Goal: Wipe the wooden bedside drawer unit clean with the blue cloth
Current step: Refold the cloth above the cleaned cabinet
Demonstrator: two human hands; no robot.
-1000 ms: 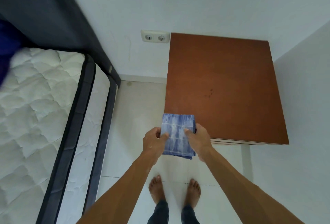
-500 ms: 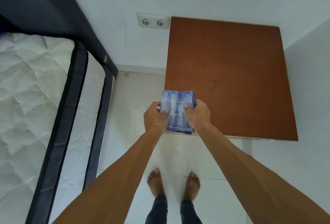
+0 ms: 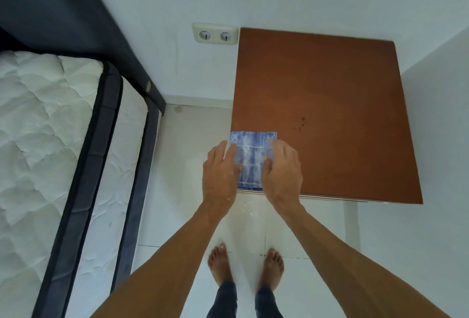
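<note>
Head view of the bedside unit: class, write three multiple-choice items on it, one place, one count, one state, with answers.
1. Where on the drawer unit does the blue cloth lie? A near-left corner; B far-right corner; C centre.
2. How many outlets has the wall socket? A one; B two; C four.
3. The left hand and right hand: A rest straight-fingered on the cloth; B hang idle; C hold a bottle.
Answers: 1A, it reaches the near and left edges; 2B, two round outlets show; 3A, both touch its sides.
</note>
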